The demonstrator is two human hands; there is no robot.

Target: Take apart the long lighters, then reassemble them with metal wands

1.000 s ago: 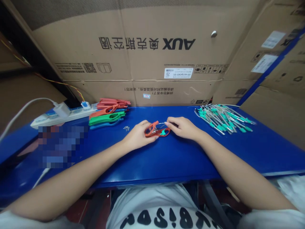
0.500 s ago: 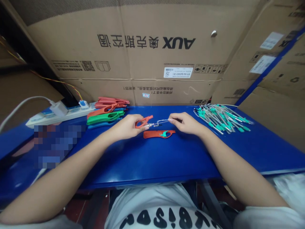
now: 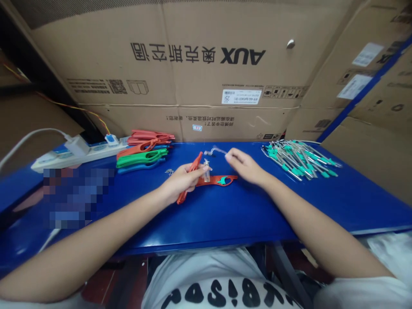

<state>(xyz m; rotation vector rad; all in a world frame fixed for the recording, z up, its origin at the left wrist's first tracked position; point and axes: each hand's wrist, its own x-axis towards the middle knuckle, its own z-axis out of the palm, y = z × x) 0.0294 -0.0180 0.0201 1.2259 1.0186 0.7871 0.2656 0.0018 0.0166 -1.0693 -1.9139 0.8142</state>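
Note:
My left hand (image 3: 182, 182) is closed around a red plastic lighter shell (image 3: 195, 163), which is tilted upright. Between its thumb and fingers there is also a small clear tank (image 3: 207, 172) with a pale fitting on top. My right hand (image 3: 243, 165) pinches a thin white wire (image 3: 219, 150), whose loose end points left, above the tank and apart from it. Beneath the hands a second red shell half (image 3: 210, 182) lies on the blue table, with a green trigger piece (image 3: 222, 180) in its loop. Its left end is partly hidden by my left hand.
Red shells (image 3: 149, 137), green shells (image 3: 138, 159) and a blue shell (image 3: 141, 166) are stacked at the back left. Metal rods (image 3: 301, 159) with green pieces and wires lie heaped on the right. A power strip (image 3: 93, 152) runs along the left; a cardboard wall (image 3: 193, 90) stands behind.
My left hand has turned the shell from lying flat to steeply tilted and moved slightly down, bringing the clear tank into view. The white wire has come apart from the left hand's parts.

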